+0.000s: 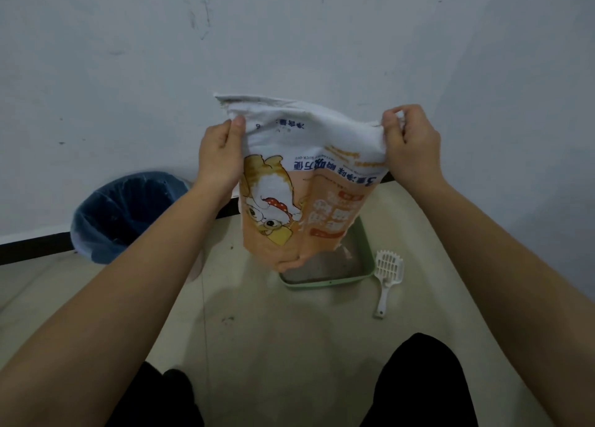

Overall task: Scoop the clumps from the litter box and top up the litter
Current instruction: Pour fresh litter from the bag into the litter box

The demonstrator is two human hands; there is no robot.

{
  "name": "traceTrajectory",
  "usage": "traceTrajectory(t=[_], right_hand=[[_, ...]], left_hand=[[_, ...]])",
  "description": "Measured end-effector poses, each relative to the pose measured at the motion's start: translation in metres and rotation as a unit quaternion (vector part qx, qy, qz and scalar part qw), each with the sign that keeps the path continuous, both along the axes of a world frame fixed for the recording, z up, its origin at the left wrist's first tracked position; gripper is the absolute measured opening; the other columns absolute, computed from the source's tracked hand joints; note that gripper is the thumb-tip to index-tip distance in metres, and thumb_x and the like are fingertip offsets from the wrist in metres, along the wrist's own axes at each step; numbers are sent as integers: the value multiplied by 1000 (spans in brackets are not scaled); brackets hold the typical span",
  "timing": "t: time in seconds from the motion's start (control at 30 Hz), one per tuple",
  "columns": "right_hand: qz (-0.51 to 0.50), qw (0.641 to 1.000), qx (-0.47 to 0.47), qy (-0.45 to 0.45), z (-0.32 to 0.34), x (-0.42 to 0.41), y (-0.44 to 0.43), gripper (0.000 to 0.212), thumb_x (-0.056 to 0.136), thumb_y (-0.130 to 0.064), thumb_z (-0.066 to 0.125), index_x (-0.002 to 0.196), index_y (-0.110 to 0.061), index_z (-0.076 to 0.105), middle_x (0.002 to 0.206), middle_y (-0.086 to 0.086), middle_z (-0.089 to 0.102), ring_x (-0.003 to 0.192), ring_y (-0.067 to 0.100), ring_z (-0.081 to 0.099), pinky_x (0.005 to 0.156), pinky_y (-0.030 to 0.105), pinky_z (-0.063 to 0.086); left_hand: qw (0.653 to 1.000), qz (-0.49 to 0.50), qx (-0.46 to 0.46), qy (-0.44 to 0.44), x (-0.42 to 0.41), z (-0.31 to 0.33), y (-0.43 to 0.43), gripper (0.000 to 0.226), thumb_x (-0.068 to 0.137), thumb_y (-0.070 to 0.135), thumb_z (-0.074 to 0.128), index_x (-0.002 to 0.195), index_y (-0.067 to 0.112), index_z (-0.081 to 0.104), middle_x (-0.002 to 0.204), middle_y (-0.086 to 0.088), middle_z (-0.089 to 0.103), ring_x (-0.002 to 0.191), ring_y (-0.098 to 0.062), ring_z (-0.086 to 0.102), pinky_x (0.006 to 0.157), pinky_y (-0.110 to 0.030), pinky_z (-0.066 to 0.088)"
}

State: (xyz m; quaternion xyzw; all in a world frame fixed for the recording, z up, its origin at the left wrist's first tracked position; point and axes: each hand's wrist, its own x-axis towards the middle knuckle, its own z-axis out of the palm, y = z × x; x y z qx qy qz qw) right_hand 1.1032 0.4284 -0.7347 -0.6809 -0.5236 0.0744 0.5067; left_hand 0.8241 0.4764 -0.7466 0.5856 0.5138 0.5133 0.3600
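Observation:
An orange-and-white litter bag (306, 182) with a cartoon print hangs upside down in front of me. My left hand (220, 156) pinches its upper left corner and my right hand (410, 140) grips the upper right corner. The bag's lower end hangs over a pale green litter box (367, 252) on the floor, with grey litter (325, 267) visible inside. The bag hides most of the box. A white slotted scoop (388, 277) lies on the floor just right of the box, untouched.
A bin lined with a blue bag (125, 214) stands on the floor to the left, against the white wall. A dark baseboard runs along the wall. My knees in black trousers (418, 381) are at the bottom of the view.

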Motion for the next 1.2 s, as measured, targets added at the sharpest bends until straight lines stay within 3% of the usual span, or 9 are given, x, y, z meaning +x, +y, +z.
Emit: traceTrajectory(t=[0.2, 0.33, 0.43, 0.53, 0.63, 0.73, 0.97, 1.13, 1.2], right_hand=[[-19, 999, 30, 20, 9, 4, -2, 32, 101, -40, 47, 104, -9, 57, 73, -15, 51, 65, -2, 48, 57, 13, 37], [-26, 998, 46, 16, 16, 3, -6, 28, 102, -38, 48, 102, -11, 56, 74, -15, 52, 64, -6, 49, 57, 8, 36], [-22, 998, 52, 27, 19, 2, -8, 28, 102, -36, 49, 104, -9, 57, 76, -15, 52, 65, -9, 50, 59, 6, 37], [-16, 996, 84, 35, 26, 2, -9, 23, 102, -33, 49, 102, -12, 56, 77, -16, 53, 66, -12, 51, 61, 5, 37], [0, 998, 63, 31, 24, 4, -9, 25, 102, -31, 49, 106, -8, 58, 83, -13, 56, 72, -6, 52, 63, 4, 38], [-8, 996, 81, 39, 27, 8, -10, 24, 102, -30, 49, 106, -8, 57, 82, -16, 55, 72, -9, 53, 64, 5, 38], [7, 998, 50, 36, 14, 19, -8, 22, 101, -26, 48, 108, -7, 56, 89, -10, 57, 75, -7, 52, 64, 4, 38], [16, 998, 39, 45, 3, 23, -8, 24, 101, -32, 46, 113, -13, 55, 92, -13, 59, 86, 7, 59, 75, 27, 54], [54, 997, -4, 57, -3, 21, -7, 26, 101, -32, 46, 121, -17, 53, 100, -4, 63, 90, 18, 66, 67, 37, 60]], left_hand=[[993, -16, -88, -82, 6, -7, -11, 35, 102, 42, 41, 91, 17, 63, 100, -5, 67, 93, -17, 64, 85, -36, 53], [998, 1, -39, -56, 7, 5, -14, 47, 101, 44, 40, 88, 3, 59, 88, -8, 62, 81, -17, 58, 82, -45, 53], [996, -24, -52, -74, 10, 14, -15, 35, 102, 41, 40, 84, 21, 62, 91, -1, 67, 86, -15, 63, 84, -41, 55], [994, -26, -50, -90, 12, 21, -15, 32, 102, 42, 41, 92, 22, 64, 97, 2, 69, 91, -12, 65, 90, -44, 54], [991, -32, -66, -114, 16, 25, -15, 32, 103, 41, 40, 109, 23, 66, 104, 6, 71, 98, -10, 67, 89, -39, 56], [990, -40, -49, -128, 23, 26, -19, 30, 103, 37, 39, 108, 24, 65, 98, 12, 71, 89, -1, 68, 79, -26, 58], [986, -43, -66, -149, 35, 19, -18, 28, 104, 34, 38, 108, 23, 64, 98, 13, 69, 84, 5, 66, 76, -22, 55], [982, -52, -99, -152, 37, 9, -17, 30, 104, 33, 38, 115, 20, 63, 111, 3, 70, 101, -10, 67, 85, -32, 56], [977, -57, -113, -170, 37, 5, -18, 29, 105, 31, 38, 115, 18, 63, 114, 0, 70, 106, -16, 66, 91, -35, 55]])
